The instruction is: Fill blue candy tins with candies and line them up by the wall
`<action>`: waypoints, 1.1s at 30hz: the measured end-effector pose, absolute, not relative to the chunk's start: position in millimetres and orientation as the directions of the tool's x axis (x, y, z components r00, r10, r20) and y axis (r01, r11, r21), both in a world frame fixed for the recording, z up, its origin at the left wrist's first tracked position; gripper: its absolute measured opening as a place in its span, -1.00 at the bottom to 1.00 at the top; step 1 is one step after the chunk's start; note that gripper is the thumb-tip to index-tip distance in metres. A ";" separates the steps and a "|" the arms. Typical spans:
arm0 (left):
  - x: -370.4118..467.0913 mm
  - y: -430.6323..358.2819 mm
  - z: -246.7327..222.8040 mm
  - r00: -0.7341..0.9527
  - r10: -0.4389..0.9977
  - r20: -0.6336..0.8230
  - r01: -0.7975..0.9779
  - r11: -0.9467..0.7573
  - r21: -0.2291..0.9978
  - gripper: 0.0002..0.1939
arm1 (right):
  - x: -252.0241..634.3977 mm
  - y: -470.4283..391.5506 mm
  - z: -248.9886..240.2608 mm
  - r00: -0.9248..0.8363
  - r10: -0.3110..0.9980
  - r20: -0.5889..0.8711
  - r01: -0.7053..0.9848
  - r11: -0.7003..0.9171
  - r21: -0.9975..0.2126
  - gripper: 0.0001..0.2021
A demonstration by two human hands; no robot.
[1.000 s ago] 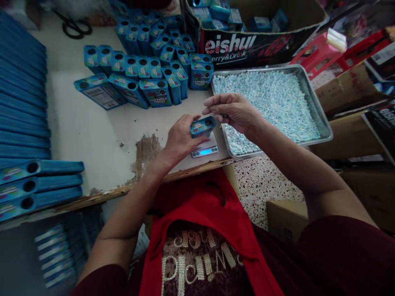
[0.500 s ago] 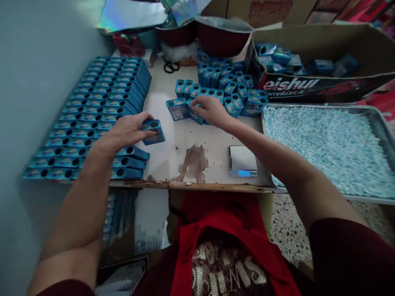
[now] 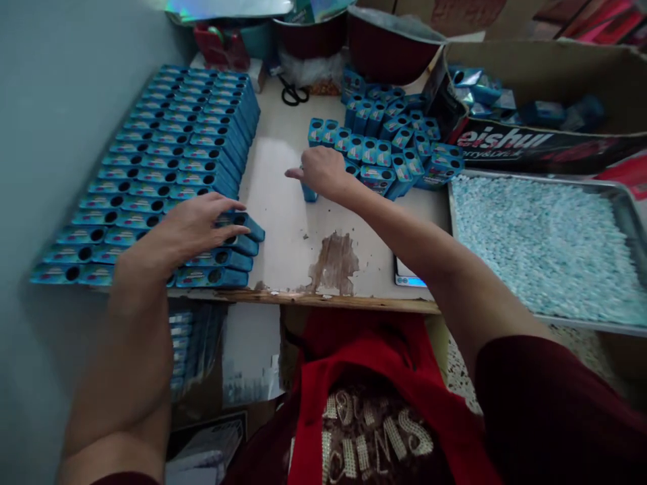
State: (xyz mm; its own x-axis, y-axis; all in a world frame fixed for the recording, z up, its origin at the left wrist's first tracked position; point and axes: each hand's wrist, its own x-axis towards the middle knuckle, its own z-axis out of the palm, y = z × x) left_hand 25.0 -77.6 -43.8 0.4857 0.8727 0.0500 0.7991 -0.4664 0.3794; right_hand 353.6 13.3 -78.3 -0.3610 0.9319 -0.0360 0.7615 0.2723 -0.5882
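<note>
Rows of small blue boxes with dark round holes cover the left of the table. My left hand is at their right edge, thumb and fingers apart around the end of a blue box that lies in the front rows. Over the middle of the table, my right hand is closed on another blue box, whose lower part shows below the fingers. Just behind and right of that hand stands a looser cluster of blue boxes.
A metal tray of pale blue pieces lies at the right, with a carton of blue boxes behind it. My right forearm partly covers a small scale. Black scissors and dark red bowls are at the back.
The box in my left hand has moved down into the front rows, and those fingers have spread. My right hand has drawn a box leftward from the cluster. The view has shifted slightly.
</note>
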 end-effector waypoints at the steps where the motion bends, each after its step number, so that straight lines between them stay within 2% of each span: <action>1: 27.7 -86.3 -38.6 0.483 0.871 0.091 0.800 -0.481 0.360 -0.07 | 362.9 -0.7 -68.5 -0.256 0.966 -0.027 0.840 0.209 -0.500 -0.38; 2: 30.9 -96.2 -32.7 0.479 0.869 0.127 0.800 -0.491 0.346 -0.12 | 373.6 -16.9 -58.1 -0.181 0.983 -0.025 0.899 0.156 -0.410 -0.40; 4: 38.5 -117.3 -21.5 0.464 0.868 0.177 0.799 -0.496 0.339 -0.32 | 397.9 -55.1 -37.9 -0.194 0.977 -0.084 0.940 0.161 -0.301 -0.46; 7: 53.8 -143.6 -16.0 0.430 0.873 0.230 0.790 -0.488 0.373 -0.55 | 439.6 -119.3 -14.1 -0.289 0.945 -0.152 0.930 0.240 -0.277 -0.57; 11: 85.6 -157.1 -35.3 0.514 0.826 0.230 0.691 -0.558 0.460 -0.64 | 504.7 -195.8 1.9 -0.303 0.937 -0.173 0.924 0.244 -0.294 -0.62; 15: 127.4 -158.8 -54.5 0.618 0.754 0.221 0.572 -0.624 0.532 -0.64 | 571.2 -239.3 -2.8 -0.359 0.922 -0.143 0.878 0.281 -0.388 -0.74; 20: 177.2 -170.5 -55.2 0.699 0.698 0.156 0.512 -0.641 0.572 -0.57 | 628.4 -248.2 -35.0 -0.383 0.923 -0.022 0.727 0.287 -0.623 -0.90; 22: 192.5 -177.0 -57.6 0.720 0.681 0.130 0.505 -0.644 0.575 -0.54 | 640.6 -246.9 -47.6 -0.357 0.934 0.004 0.644 0.249 -0.723 -0.86; 24: 204.7 -182.9 -64.0 0.733 0.671 0.112 0.498 -0.642 0.582 -0.51 | 647.9 -248.1 -55.7 -0.322 0.947 -0.009 0.567 0.185 -0.803 -0.73; 27: 217.2 -189.3 -76.8 0.748 0.659 0.082 0.495 -0.635 0.592 -0.49 | 658.0 -257.0 -58.5 -0.174 0.985 -0.007 0.498 0.082 -0.863 -0.57; 30: 223.4 -191.5 -85.4 0.760 0.647 0.060 0.485 -0.625 0.612 -0.53 | 678.1 -271.5 -55.8 0.050 0.998 -0.031 0.594 -0.055 -0.803 -0.70; 31: 224.2 -191.3 -86.8 0.763 0.644 0.058 0.481 -0.624 0.616 -0.54 | 687.0 -276.9 -55.0 0.095 0.994 -0.060 0.670 -0.109 -0.734 -0.73; 33: 224.4 -190.0 -87.9 0.765 0.642 0.054 0.481 -0.626 0.614 -0.54 | 704.0 -287.9 -54.6 0.106 0.986 -0.130 0.840 -0.158 -0.519 -0.74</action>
